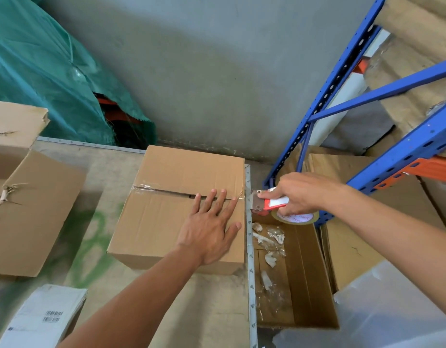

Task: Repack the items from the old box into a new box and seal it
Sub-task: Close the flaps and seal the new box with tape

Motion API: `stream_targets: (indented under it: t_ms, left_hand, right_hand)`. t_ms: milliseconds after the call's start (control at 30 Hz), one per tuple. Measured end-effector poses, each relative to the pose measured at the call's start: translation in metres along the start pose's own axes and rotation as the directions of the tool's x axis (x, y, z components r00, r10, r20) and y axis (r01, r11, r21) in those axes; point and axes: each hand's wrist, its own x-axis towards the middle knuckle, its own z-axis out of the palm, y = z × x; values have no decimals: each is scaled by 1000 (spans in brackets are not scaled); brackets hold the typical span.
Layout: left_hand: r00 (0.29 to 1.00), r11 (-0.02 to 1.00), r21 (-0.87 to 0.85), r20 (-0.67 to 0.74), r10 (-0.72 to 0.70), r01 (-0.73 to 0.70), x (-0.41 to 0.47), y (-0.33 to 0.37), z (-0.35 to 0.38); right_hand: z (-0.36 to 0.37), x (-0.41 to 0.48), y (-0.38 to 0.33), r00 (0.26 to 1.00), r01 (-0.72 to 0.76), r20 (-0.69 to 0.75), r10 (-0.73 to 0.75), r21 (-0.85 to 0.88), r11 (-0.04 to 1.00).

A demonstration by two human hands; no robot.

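On a worn worktop (211, 305) stained with green paint, backed by a grey concrete wall (216, 71), we see a closed new box (166, 222) standing at the worktop's right edge. Clear tape (151, 188) runs along its top seam from the left end toward the right. Green tarp (41, 71) hangs at far left; blue racking (342, 84) with cardboard stock stands at right.

Our left hand (211, 229) lies flat on the box top, fingers spread, fingertips reaching the seam near its right end. It holds nothing. Our right hand (299, 194) is closed around a red tape gun (269, 203), held just off the box's right edge, level with the seam. The tape roll (296, 218) hangs under the hand. The gun's metal front sits right at the worktop's metal rim (249, 247); whether it touches the box we cannot tell.

Left of the new box, well apart, stands an old box (33, 217) with torn flaps open. A white parcel (41, 320) with a barcode lies at the near left corner. Below the right edge, on the floor, an open carton (304, 272) holds tape scraps. Bare worktop lies in front of the new box and between the two boxes. To the right, the gap between rim and racking is narrow.
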Motion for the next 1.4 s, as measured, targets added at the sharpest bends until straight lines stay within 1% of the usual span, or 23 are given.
stream_targets:
  t_ms: [133, 233, 333, 433, 567, 667, 767, 833, 900, 967, 1033, 1067, 1133, 1167, 1200, 1233, 1333, 1400]
  left_hand:
    - [1000, 1000, 1, -2, -3, 3, 0, 2, -2]
    - [1000, 1000, 1, -9, -3, 3, -1, 2, -2]
    - [1000, 1000, 1, -21, -1, 1, -2, 2, -2]
    - [1000, 1000, 1, -31, -2, 2, -1, 2, -1]
    - [999, 1000, 6, -40, -3, 3, -1, 1, 1]
    - [999, 1000, 5, -43, -4, 4, -1, 1, 1]
    - [999, 1000, 7, -40, -8, 8, -1, 2, 1]
    - [999, 1000, 2, -38, -14, 14, -1, 1, 2]
    - [999, 1000, -2, -43, -18, 18, 0, 1, 2]
    - [999, 1000, 1, -41, -13, 13, 0, 1, 3]
    - [999, 1000, 3, -42, -14, 14, -1, 1, 3]
    - [999, 1000, 1, -41, -15, 15, -2, 1, 3]
    - [999, 1000, -3, -40, -15, 15, -2, 1, 3]
    - [999, 1000, 0, -43, -16, 16, -2, 1, 3]
    - [999, 1000, 5, -44, -16, 16, -2, 1, 3]
    - [999, 1000, 10, -45, -16, 17, -1, 0, 3]
    - [999, 1000, 25, -50, -10, 11, 0, 1, 3]
    - [999, 999, 31, -49, -9, 10, -1, 2, 2]
  right_hand:
    - [-6, 2, -7, 1000, -9, 19, 10, -30, 1000]
    - [-15, 13, -22, 998, -28, 56, 33, -94, 995]
    - [-27, 25, -32, 991, -53, 117, 70, -141, 989]
    - [-38, 35, -39, 977, -76, 187, 102, -143, 987]
    - [-48, 41, -46, 964, -77, 242, 114, -159, 984]
    - [-48, 48, -42, 952, -89, 281, 118, -117, 989]
    - [-48, 61, -33, 912, -121, 391, 121, -25, 992]
    - [-47, 63, -28, 894, -118, 439, 86, 45, 992]
    - [-46, 55, -22, 909, -115, 412, 65, 97, 989]
    - [-39, 44, -16, 924, -143, 376, 75, 156, 977]
    - [-25, 37, -12, 920, -186, 382, 85, 235, 954]
    - [-15, 35, -12, 912, -214, 397, 104, 245, 946]
    - [7, 30, -13, 890, -249, 430, 151, 181, 951]
    - [17, 26, -15, 888, -256, 425, 174, 145, 956]
    - [25, 21, -17, 899, -259, 400, 178, 157, 953]
    - [30, 16, -20, 915, -263, 363, 175, 210, 942]
    - [41, 4, -26, 947, -288, 262, 188, 425, 858]
    - [44, -1, -34, 959, -273, 199, 201, 468, 840]
